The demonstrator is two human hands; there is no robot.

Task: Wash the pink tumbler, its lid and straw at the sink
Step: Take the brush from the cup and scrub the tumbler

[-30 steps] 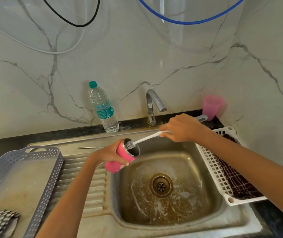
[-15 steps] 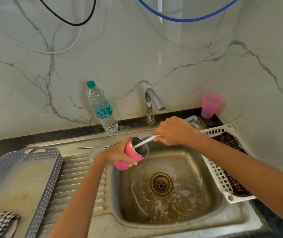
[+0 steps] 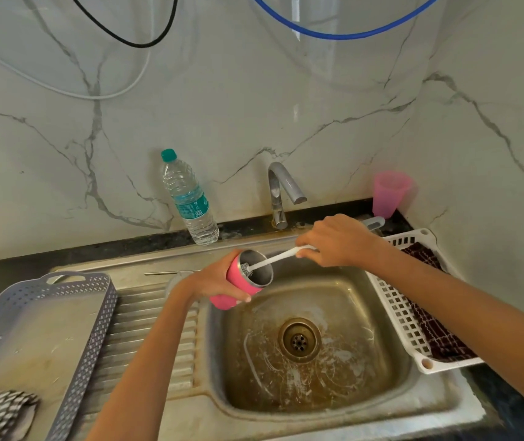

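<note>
The left hand [image 3: 213, 283] is gripping the pink tumbler [image 3: 242, 281] over the far left corner of the sink [image 3: 391, 405], fingers wrapped tight around its body, the open steel mouth tilting up toward the right. The right hand [image 3: 337, 240] is closing its fingers around the white handle of a bottle brush [image 3: 273, 260], whose bristled head is sitting just inside the tumbler's rim. A thin metal straw [image 3: 171, 273] is lying on the steel ledge just left of the tumbler. A water bottle [image 3: 189, 198] is standing at the far edge of the tabletop, left of the tap [image 3: 281, 192]. A white basket [image 3: 397, 300] is resting to the right of the sink, a grey tray [image 3: 79, 345] on the left.
</note>
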